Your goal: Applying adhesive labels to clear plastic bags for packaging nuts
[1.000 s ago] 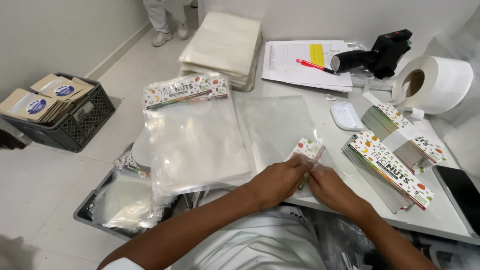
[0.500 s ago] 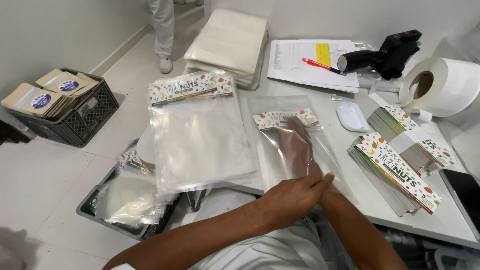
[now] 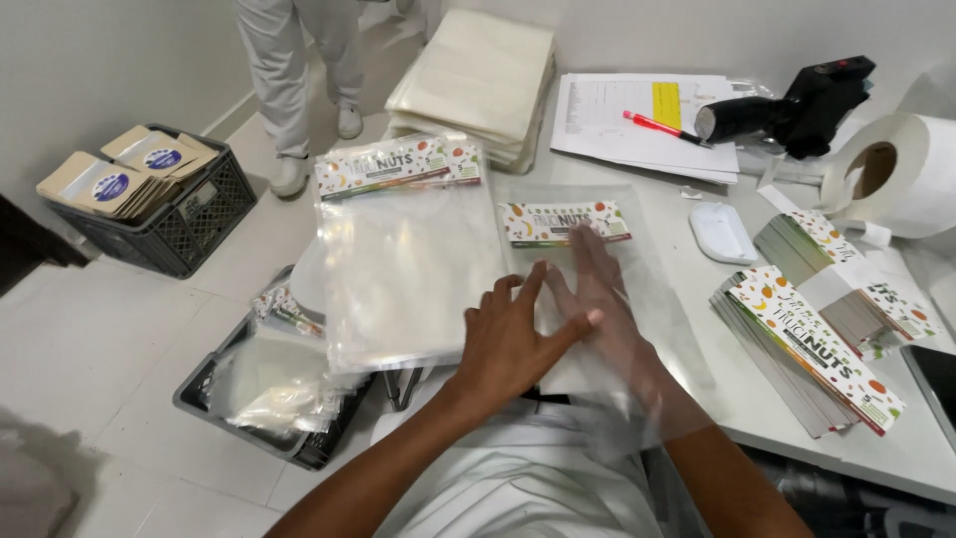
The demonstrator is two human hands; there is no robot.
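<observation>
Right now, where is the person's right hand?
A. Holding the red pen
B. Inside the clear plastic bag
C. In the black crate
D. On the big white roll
B. The right hand shows blurred through the clear plastic bag, reaching toward the printed card at its top, while the left hand presses flat on the bag from outside.

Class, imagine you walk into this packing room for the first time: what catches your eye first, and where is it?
Both hands draw the eye at the table's near edge: the left hand presses flat on a clear plastic bag, while the right hand is slid inside it, below its colourful header card. Left of them lies a stack of finished bags; to the right, fanned printed cards and a big white label roll.
</observation>
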